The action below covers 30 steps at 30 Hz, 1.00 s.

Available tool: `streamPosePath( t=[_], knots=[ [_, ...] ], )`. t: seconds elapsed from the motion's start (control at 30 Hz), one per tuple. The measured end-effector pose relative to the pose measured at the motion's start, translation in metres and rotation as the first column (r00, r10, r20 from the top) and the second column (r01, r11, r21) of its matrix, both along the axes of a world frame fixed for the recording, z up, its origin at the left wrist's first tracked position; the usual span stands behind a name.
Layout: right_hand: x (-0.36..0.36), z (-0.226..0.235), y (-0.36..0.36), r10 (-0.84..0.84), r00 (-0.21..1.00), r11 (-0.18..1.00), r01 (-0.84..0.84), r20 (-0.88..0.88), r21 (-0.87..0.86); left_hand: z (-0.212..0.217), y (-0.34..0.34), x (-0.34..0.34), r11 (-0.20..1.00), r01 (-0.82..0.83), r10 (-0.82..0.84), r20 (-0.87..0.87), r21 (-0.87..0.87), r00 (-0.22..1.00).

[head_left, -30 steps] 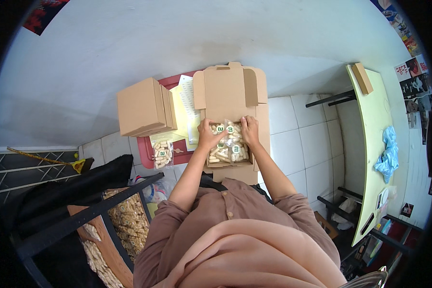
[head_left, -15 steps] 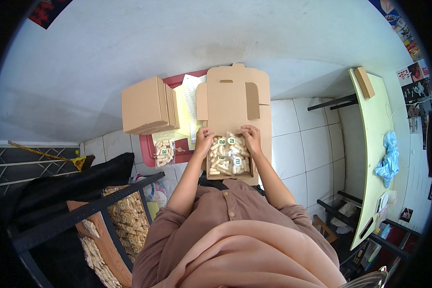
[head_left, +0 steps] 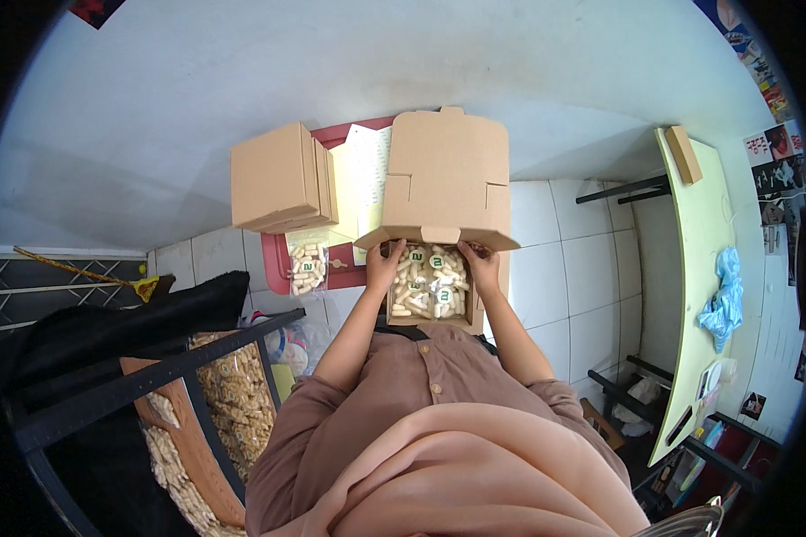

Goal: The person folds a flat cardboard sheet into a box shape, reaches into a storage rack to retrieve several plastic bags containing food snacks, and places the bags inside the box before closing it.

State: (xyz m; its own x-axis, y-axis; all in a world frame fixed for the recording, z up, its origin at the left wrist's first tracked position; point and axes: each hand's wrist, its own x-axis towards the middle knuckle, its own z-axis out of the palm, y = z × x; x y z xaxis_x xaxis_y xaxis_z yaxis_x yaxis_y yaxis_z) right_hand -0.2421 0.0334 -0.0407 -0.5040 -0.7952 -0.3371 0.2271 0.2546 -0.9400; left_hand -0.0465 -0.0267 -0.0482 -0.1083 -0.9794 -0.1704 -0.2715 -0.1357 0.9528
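Observation:
An open brown cardboard box (head_left: 448,174) stands in front of me with its lid tilted up. Inside lie clear bags of pale snack pieces (head_left: 430,282) with small green round labels. My left hand (head_left: 385,262) holds the box's left side wall near the lid flap. My right hand (head_left: 482,266) grips the right side wall. Both hands rest against the bags' edges.
A stack of closed cardboard boxes (head_left: 280,177) stands to the left on a red tray (head_left: 278,259), with one more snack bag (head_left: 307,267) and a yellow sheet (head_left: 354,192) beside it. A large sack of snack pieces (head_left: 233,394) sits lower left; a green table (head_left: 703,268) is at right.
The bags went from my hands down into the box. The lid has swung up and forward, and my hands moved apart to the box's side walls.

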Motion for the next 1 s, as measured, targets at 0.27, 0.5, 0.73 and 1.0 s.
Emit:
streamPosePath(
  t=[0.27,0.5,0.73,1.0],
  knots=[
    [-0.021,0.008,0.009,0.13,0.974,0.992,-0.128,0.187,-0.023,-0.01,-0.002,0.04,0.926,0.228,-0.006,-0.594,0.3,0.804],
    [-0.05,0.055,-0.001,0.696,0.595,0.71,-0.654,-0.403,0.26,0.037,-0.039,0.068,0.678,0.71,-0.693,-0.154,0.19,0.704],
    [-0.012,0.054,0.015,0.52,0.664,0.847,-0.482,-0.537,0.224,0.083,-0.017,0.029,0.769,0.506,-0.606,0.194,0.391,0.771],
    [0.003,0.017,0.031,0.356,0.688,0.909,-0.411,-0.633,0.064,-0.01,0.018,0.011,0.939,0.343,-0.342,0.089,0.005,0.936]
  ],
)
